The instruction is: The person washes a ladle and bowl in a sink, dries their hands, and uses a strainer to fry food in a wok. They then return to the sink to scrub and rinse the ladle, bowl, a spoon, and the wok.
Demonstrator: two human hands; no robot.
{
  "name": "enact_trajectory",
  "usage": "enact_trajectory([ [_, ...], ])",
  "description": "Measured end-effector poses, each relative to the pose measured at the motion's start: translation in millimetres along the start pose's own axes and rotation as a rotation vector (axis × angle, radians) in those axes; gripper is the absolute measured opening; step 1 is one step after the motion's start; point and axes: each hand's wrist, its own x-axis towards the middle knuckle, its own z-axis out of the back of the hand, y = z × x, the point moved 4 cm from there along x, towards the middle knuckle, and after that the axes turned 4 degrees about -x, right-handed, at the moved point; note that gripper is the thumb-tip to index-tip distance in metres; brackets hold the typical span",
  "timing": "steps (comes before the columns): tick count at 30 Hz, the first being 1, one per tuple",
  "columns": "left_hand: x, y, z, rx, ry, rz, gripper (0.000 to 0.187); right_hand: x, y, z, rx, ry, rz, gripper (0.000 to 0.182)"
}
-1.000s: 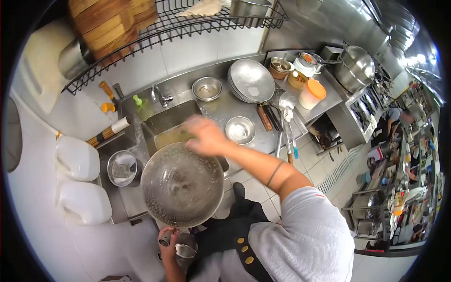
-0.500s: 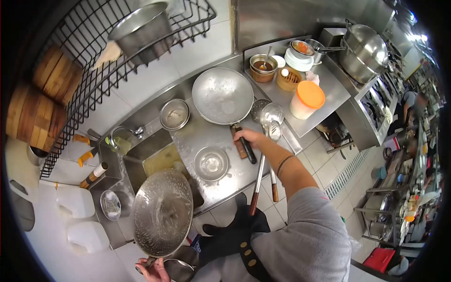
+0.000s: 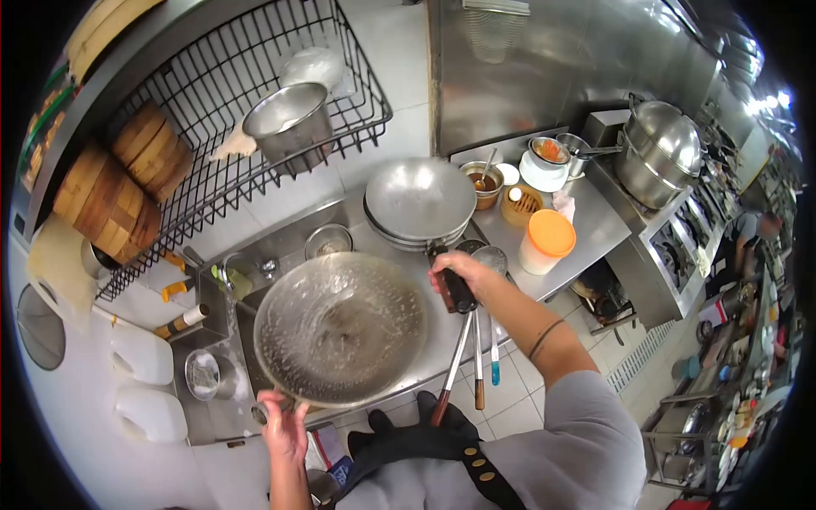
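My left hand (image 3: 285, 429) is closed around the short handle of a large wet wok (image 3: 340, 331), its inside spotted with foam or droplets. This wok is held over the sink and the front of the counter. My right hand (image 3: 463, 274) grips the dark handle of the top wok (image 3: 419, 200) in a stack at the back of the counter. Rims of other woks show beneath it, and a second handle lies beside my fingers. Long-handled ladles and strainers (image 3: 459, 365) rest just right of that hand, partly hidden under the arm.
A metal bowl (image 3: 329, 241) stands behind the large wok. To the right are an orange-lidded tub (image 3: 548, 241), a bamboo steamer (image 3: 520, 206) and a sauce pot (image 3: 482, 183). A wire rack (image 3: 229, 76) with a steel pot (image 3: 289, 127) hangs above the sink faucet (image 3: 268, 268).
The large wok has swung right and up over the counter, now covering the small bowl there. Lower rims now show under the top wok. The camera view has shifted upward.
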Motion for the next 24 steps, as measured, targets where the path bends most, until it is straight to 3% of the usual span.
enact_trajectory([
  [6, 58, 85, -64, -0.064, -0.091, 0.004, 0.018, -49, 50, -35, 0.079, -0.005, -0.020, 0.014],
  [10, 119, 202, -79, 0.103, -0.062, -0.179, 0.018, -40, 30, -57, 0.178, -0.050, -0.059, 0.013],
  [12, 117, 214, -101, 0.367, -0.061, -0.488, 0.019, -25, 5, -68, 0.203, -0.051, -0.048, 0.013],
  [14, 116, 229, -109, 0.226, -0.102, -0.459, 0.021, -10, -21, -76, 0.243, -0.044, -0.096, 0.014],
  [16, 110, 247, -105, 0.362, -0.069, -0.383, 0.025, -5, -44, -86, 0.279, -0.101, -0.210, 0.014],
  [19, 107, 261, -79, 0.314, 0.023, -0.273, 0.030, 22, -82, -74, 0.196, -0.111, -0.229, 0.020],
  [21, 104, 265, -70, 0.164, 0.163, -0.127, 0.038, 23, -92, -80, 0.147, -0.156, -0.176, 0.019],
  [24, 94, 240, -74, 0.222, 0.257, -0.085, 0.043, 30, -110, -85, 0.111, -0.221, -0.081, 0.026],
])
